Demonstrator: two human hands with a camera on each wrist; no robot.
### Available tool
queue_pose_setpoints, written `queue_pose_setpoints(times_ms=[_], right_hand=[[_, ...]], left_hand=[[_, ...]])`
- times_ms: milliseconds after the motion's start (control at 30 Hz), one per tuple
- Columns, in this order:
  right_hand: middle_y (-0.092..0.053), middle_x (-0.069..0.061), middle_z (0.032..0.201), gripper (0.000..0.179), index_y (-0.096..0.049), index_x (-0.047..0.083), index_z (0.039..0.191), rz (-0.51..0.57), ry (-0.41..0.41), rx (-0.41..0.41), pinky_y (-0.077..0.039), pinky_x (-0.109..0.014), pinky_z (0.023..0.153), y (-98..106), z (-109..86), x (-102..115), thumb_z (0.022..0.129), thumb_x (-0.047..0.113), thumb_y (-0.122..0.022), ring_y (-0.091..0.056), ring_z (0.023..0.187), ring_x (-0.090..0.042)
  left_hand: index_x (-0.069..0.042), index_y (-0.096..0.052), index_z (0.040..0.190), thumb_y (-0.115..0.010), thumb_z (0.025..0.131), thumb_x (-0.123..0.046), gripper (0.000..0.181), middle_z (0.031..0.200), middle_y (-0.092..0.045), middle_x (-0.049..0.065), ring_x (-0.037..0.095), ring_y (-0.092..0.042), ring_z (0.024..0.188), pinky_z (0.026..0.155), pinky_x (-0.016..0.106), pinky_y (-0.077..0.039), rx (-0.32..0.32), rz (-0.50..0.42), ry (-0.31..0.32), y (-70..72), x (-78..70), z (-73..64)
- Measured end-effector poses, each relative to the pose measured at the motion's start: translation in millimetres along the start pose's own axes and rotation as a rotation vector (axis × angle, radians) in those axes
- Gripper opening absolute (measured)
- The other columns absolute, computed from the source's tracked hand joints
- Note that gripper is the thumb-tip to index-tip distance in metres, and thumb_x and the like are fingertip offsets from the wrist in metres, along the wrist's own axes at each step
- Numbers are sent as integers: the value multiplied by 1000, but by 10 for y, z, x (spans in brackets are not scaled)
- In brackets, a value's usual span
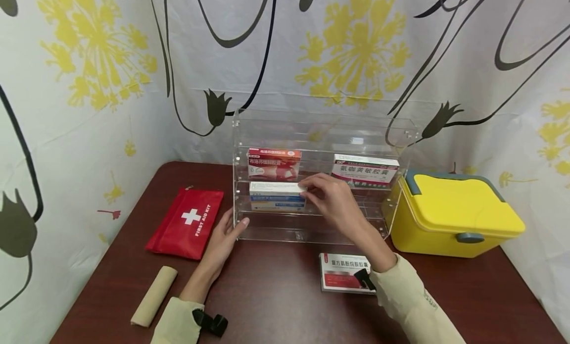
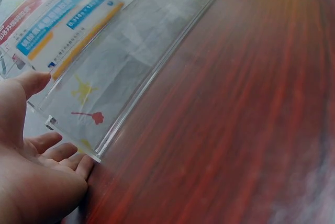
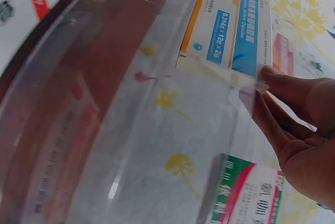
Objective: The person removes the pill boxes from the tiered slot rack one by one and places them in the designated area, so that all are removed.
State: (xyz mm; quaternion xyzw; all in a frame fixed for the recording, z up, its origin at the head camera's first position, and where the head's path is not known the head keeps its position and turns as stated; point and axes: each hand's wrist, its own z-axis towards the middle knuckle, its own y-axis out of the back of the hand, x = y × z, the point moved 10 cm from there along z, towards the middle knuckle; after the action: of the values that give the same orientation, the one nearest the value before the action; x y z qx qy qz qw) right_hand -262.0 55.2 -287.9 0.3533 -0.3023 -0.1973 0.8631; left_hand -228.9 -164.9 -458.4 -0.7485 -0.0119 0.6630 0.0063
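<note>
A clear acrylic rack point(image 1: 271, 233) with stepped tiers stands on the table. My left hand point(image 1: 221, 245) holds its left side panel, thumb in front and the other fingers around the edge. On a middle tier at the left leans a white, blue and orange medicine box point(image 1: 277, 199). My right hand point(image 1: 336, 203) pinches this box's upper right corner between thumb and fingers, as the right wrist view shows. One tier above sit a red medicine box point(image 1: 274, 166) at the left and a white, pink and green medicine box point(image 1: 365, 172) at the right.
A white and red medicine box point(image 1: 345, 273) lies flat before the rack, partly behind my right sleeve. Left of the rack are a red first aid pouch point(image 1: 189, 222) and a rolled beige bandage point(image 1: 154, 295). A yellow lidded case point(image 1: 458, 215) stands close on the right.
</note>
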Motion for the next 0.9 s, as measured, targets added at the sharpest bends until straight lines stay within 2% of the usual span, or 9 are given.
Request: queue_pose_setpoints(times_ms=[200, 300, 400, 533, 667, 800, 900], right_hand=[[-71, -5, 101, 17, -74, 4, 100, 9, 64, -52, -55, -31, 69, 308, 134, 208, 83, 3, -77, -67, 82, -15], [-70, -2, 102, 18, -74, 6, 101, 6, 89, -77, -54, -32, 65, 475, 192, 341, 84, 4, -77, -65, 79, -12], [-69, -1, 103, 18, -74, 7, 102, -5, 96, -69, -53, -32, 64, 543, 216, 420, 84, 6, -77, -63, 77, -9], [-70, -1, 104, 18, -74, 7, 103, -16, 80, -30, -55, -31, 70, 521, 187, 443, 85, 8, -77, -65, 83, -10], [-71, 0, 102, 19, -75, 9, 104, -5, 35, 30, -56, -29, 72, 471, 66, 414, 85, 11, -77, -67, 86, -9], [-71, 5, 99, 18, -76, 12, 104, 79, -23, 151, -55, -25, 67, 308, -158, 338, 86, 12, -76, -65, 80, -5], [-71, 9, 94, 15, -76, 15, 103, 166, -111, 279, -53, -25, 62, 70, -379, 209, 88, 14, -75, -62, 73, -4]], left_hand=[[-13, -27, 153, -63, 97, -29, 69, 151, -37, 7, 23, -34, 139, 109, 40, -34, 10, 0, 3, -8, 15, 18], [-15, -26, 154, -63, 97, -30, 69, 151, -37, 5, 21, -34, 139, 109, 40, -34, 14, -11, 4, 10, 102, 72], [-19, -26, 154, -63, 97, -32, 69, 151, -37, 3, 20, -33, 139, 110, 41, -33, 14, -23, 1, 34, 213, 137], [-23, -29, 152, -64, 95, -36, 68, 149, -38, 0, 18, -35, 138, 109, 41, -34, -1, -21, -13, 71, 302, 173], [-23, -30, 152, -66, 93, -41, 71, 147, -41, 0, 19, -37, 136, 108, 41, -36, -6, -12, -31, 75, 307, 165], [-23, -30, 151, -68, 89, -47, 77, 146, -41, -2, 18, -37, 136, 107, 41, -37, -15, -1, -28, 81, 295, 160], [-25, -31, 152, -68, 89, -48, 77, 148, -39, -2, 18, -34, 138, 108, 41, -35, -27, 7, -22, 94, 298, 167]])
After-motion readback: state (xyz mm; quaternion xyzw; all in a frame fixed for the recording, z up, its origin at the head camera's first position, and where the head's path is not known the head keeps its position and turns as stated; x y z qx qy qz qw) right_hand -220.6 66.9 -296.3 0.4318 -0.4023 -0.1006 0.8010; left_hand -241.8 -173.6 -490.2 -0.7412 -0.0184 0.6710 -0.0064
